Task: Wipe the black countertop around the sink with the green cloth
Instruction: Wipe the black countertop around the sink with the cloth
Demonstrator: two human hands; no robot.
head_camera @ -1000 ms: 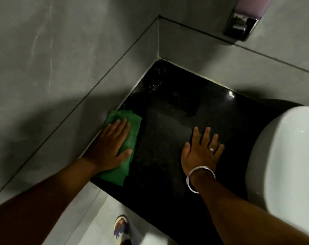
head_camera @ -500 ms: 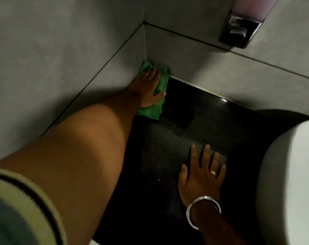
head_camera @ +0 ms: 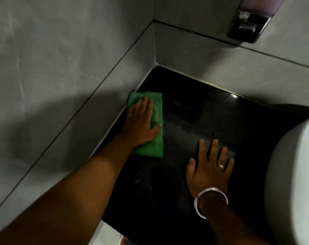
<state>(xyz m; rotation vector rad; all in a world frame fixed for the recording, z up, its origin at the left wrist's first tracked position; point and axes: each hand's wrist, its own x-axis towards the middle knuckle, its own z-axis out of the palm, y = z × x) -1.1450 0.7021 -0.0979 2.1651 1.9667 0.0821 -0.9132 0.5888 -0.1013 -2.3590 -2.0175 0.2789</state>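
The black countertop fills the corner between two grey walls. A folded green cloth lies flat on it along the left wall. My left hand presses down on the cloth, fingers spread over it and thumb on its right edge. My right hand rests flat on the bare countertop nearer the front, fingers apart, with a ring and a metal bangle at the wrist. The white sink stands at the right edge, just right of my right hand.
Grey tiled walls bound the countertop on the left and at the back. A soap dispenser hangs on the back wall at top right. The countertop's front edge drops to a pale floor at the bottom.
My left hand slid the green cloth from the back corner toward me along the left wall. The right hand stayed flat on the countertop.
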